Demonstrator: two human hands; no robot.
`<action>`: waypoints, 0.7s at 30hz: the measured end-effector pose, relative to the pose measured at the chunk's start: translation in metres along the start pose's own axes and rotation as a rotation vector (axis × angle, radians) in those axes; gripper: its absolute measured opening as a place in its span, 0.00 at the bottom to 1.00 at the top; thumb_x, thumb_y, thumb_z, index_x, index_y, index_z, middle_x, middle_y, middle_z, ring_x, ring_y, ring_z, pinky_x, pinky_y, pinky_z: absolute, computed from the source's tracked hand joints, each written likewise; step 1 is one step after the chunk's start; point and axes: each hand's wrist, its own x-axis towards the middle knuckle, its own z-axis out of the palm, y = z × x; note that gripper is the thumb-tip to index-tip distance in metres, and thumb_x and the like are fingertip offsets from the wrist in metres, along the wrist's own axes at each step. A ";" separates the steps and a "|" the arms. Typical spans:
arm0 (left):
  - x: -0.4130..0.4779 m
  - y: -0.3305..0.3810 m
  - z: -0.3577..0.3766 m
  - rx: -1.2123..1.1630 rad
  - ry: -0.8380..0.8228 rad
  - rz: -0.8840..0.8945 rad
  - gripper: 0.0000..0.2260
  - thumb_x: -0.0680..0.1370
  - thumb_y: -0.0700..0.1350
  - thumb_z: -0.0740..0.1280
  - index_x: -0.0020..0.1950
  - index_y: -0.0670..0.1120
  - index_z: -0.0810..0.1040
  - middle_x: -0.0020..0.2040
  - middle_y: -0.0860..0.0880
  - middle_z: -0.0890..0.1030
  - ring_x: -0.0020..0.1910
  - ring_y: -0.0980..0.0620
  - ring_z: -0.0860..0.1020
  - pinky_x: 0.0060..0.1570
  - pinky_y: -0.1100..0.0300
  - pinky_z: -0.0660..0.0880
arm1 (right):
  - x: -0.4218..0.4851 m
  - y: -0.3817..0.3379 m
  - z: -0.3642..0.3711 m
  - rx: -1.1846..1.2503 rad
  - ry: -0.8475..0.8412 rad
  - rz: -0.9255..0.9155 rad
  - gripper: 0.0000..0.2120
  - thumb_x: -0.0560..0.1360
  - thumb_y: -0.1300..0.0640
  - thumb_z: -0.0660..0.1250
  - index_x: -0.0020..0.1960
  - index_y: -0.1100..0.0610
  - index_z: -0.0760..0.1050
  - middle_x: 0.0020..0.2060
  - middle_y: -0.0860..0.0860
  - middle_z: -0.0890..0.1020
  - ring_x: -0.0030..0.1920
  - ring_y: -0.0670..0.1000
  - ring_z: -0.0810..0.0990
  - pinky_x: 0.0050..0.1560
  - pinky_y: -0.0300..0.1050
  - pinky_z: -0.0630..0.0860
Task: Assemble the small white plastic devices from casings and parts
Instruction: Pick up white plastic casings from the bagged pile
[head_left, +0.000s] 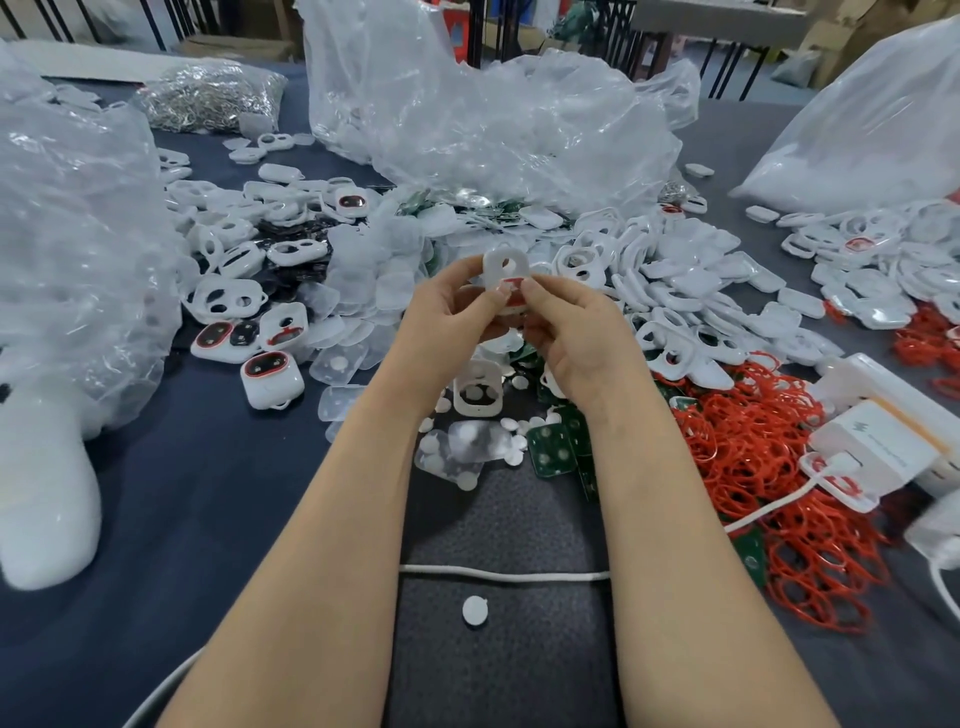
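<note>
Both hands hold one small white casing (505, 267) upright above the table's middle. My left hand (451, 317) grips its left side, thumb on the front. My right hand (569, 332) pinches the lower part, where a red ring (511, 285) sits in the casing's opening. The casing's upper hole is empty. Under the hands lie another white casing (475, 396), round white discs (511, 457) and green circuit boards (553, 447). Assembled white devices with red rings (270, 380) lie to the left.
Heaps of white casings (691, 291) cover the far table. Red rubber rings (753, 447) pile at the right beside white boxes (878, 441). Clear plastic bags (483, 114) stand behind and at the left (67, 249). A white cord (504, 576) and one loose disc (475, 609) lie near me.
</note>
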 end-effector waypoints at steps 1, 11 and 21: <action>0.000 0.000 0.001 0.014 0.008 0.003 0.07 0.79 0.43 0.66 0.56 0.50 0.78 0.43 0.52 0.85 0.47 0.54 0.84 0.48 0.64 0.79 | 0.001 0.002 0.001 -0.033 0.025 -0.020 0.04 0.78 0.63 0.65 0.50 0.60 0.78 0.40 0.52 0.81 0.40 0.48 0.78 0.42 0.40 0.75; 0.001 -0.007 0.002 0.103 0.138 0.027 0.05 0.80 0.43 0.64 0.53 0.52 0.77 0.42 0.51 0.84 0.42 0.55 0.84 0.44 0.64 0.80 | 0.000 0.011 0.008 -0.279 0.091 -0.151 0.09 0.78 0.58 0.65 0.52 0.62 0.80 0.41 0.53 0.84 0.40 0.47 0.84 0.36 0.33 0.76; 0.003 -0.007 0.006 0.044 0.302 -0.004 0.02 0.81 0.45 0.64 0.49 0.50 0.76 0.38 0.53 0.83 0.36 0.60 0.82 0.37 0.67 0.77 | -0.006 0.005 0.011 -0.546 0.219 -0.233 0.08 0.78 0.59 0.64 0.54 0.58 0.80 0.42 0.50 0.83 0.37 0.46 0.82 0.42 0.41 0.79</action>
